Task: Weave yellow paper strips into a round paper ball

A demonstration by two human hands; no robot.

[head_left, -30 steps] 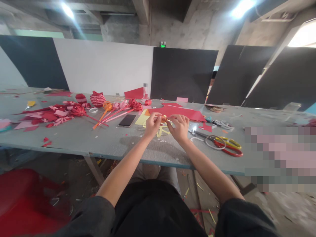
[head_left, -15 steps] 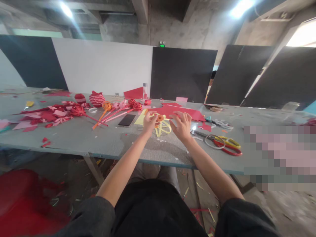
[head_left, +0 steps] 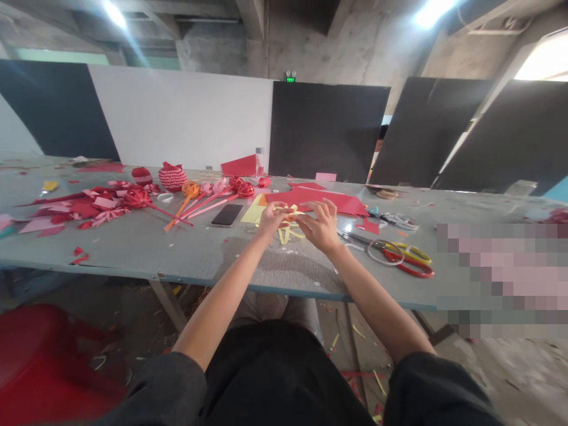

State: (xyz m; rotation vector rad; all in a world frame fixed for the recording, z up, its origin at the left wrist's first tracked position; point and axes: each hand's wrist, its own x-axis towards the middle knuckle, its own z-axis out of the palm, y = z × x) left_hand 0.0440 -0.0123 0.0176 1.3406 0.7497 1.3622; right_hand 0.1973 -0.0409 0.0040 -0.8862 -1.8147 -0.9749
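Note:
My left hand (head_left: 269,221) is closed, its fingertips pinching a small orange paper ring (head_left: 290,218). From the other side my right hand (head_left: 320,227) meets it, thumb and forefinger closed at the ring's edge while the other fingers arch above. A bit of yellow paper strip shows just over the fingertips. Looped yellow paper strips (head_left: 286,235) lie directly below both hands on the table. Behind them are a yellow sheet (head_left: 252,210) and red paper sheets (head_left: 344,203). My fingers hide part of the ring.
Red- and yellow-handled scissors (head_left: 410,261) and a white ring (head_left: 375,253) lie right of my hands. To the left are a phone (head_left: 226,215), paper flowers on sticks (head_left: 190,189) and a heap of red and pink paper (head_left: 95,207). The table edge (head_left: 266,289) runs in front of me.
My right hand has moved left, and its fingers have closed in at the orange ring held by my left hand. A yellow strip now shows above the fingertips.

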